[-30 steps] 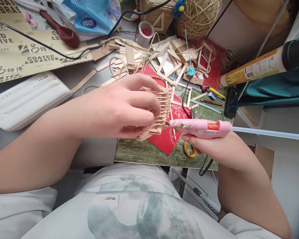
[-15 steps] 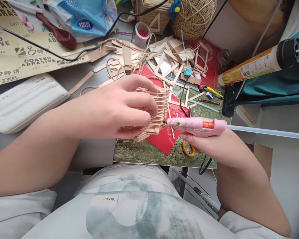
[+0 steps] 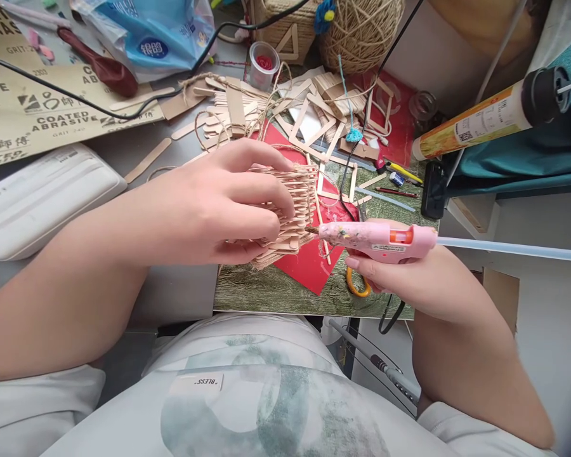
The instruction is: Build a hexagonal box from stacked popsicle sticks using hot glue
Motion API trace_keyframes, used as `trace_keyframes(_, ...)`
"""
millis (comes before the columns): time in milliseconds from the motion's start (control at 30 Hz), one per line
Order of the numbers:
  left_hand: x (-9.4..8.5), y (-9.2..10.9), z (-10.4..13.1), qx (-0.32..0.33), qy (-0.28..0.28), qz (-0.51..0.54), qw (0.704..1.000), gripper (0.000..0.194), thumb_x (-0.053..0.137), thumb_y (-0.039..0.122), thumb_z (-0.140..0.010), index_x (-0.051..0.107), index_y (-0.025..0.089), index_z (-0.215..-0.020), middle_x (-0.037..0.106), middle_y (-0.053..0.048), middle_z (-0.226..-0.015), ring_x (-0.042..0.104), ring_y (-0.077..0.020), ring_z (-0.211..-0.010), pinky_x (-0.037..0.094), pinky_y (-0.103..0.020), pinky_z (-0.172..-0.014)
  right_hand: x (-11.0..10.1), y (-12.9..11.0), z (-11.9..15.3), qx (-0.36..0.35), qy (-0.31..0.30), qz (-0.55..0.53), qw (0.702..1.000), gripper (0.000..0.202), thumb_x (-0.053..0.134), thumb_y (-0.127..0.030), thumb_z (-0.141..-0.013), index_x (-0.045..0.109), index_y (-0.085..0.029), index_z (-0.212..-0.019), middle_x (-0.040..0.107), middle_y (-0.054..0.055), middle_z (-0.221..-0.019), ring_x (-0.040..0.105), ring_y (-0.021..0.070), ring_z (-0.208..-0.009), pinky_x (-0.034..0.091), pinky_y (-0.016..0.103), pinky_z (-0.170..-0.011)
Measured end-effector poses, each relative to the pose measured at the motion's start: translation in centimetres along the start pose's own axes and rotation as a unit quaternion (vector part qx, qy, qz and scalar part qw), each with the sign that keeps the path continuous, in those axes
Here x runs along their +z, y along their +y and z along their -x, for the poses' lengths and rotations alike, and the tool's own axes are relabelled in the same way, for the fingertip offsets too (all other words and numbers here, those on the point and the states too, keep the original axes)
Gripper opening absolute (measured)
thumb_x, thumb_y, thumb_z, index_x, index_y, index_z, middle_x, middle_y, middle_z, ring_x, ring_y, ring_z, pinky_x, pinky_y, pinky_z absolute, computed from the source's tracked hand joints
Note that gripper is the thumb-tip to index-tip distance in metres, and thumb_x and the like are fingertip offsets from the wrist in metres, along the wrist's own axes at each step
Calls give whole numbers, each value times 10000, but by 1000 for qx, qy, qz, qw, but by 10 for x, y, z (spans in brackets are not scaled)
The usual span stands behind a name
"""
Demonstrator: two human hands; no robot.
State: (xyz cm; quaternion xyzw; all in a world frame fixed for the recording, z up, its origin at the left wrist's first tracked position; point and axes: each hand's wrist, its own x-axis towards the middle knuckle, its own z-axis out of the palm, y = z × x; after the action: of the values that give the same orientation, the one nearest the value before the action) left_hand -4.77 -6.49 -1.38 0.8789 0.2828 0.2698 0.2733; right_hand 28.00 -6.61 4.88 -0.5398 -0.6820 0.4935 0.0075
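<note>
My left hand (image 3: 233, 200) curls its fingers over a stacked craft-stick structure (image 3: 299, 203) and grips it; the palm hides much of its left side. My right hand (image 3: 390, 270) is wrapped round the handle of a pink hot glue gun (image 3: 375, 240). A long translucent glue stick (image 3: 509, 247) juts out of the gun's back end. The gun's dark nozzle points left at the structure's right edge; whether it touches, I cannot tell. Beneath the structure lies a red sheet (image 3: 309, 273).
Loose craft sticks (image 3: 238, 108) and stick frames (image 3: 335, 143) lie behind my hands. A twine ball (image 3: 361, 38) stands at the back. Orange-handled scissors (image 3: 358, 284) rest below the gun. On the left is a white device (image 3: 47, 200); on the right, a phone (image 3: 434, 190). A black cord crosses the table.
The glue gun has shifted slightly right, its nozzle now a little farther out of the structure's edge. The whole view has moved slightly. Both grips stay the same.
</note>
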Motion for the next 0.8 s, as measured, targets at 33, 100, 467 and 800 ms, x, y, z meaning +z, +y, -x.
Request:
trace_keyframes(33,0,0,0,-2,5,10,1000,245,663,425,-1015,703,243,-856,729,29,-1173,529,-256,-1477,414,-474,-1303,0,-1,0,4,-2,-2,1000,420,699,-302,-967,764,-356,-1378,797,-9,-948,568,124,-550,421,253,-440)
trace_keyframes(100,0,0,-1,-1,6,13,1000,240,661,415,-1015,711,240,-859,733,16,-1169,531,-264,-1472,421,-492,-1296,1,-2,1,2,-10,-11,1000,426,702,-306,-966,760,-361,-1384,812,-7,-998,618,141,-593,425,253,-434)
trace_keyframes(467,0,0,0,-20,-27,-15,999,325,555,445,-1067,678,218,-870,718,8,-1193,525,-251,-1482,364,-524,-1333,-12,46,11,-31,113,-184,976,366,832,-313,-879,829,-275,-1243,797,90,-1191,545,104,-540,395,267,-407)
trace_keyframes(800,2,-6,2,96,21,-101,990,76,730,307,-961,685,294,-1021,750,30,-1225,535,-269,-1457,457,-459,-1256,-58,152,8,2,370,-158,915,456,939,-293,-741,848,-214,-1181,809,90,-1042,481,129,-601,348,316,-505)
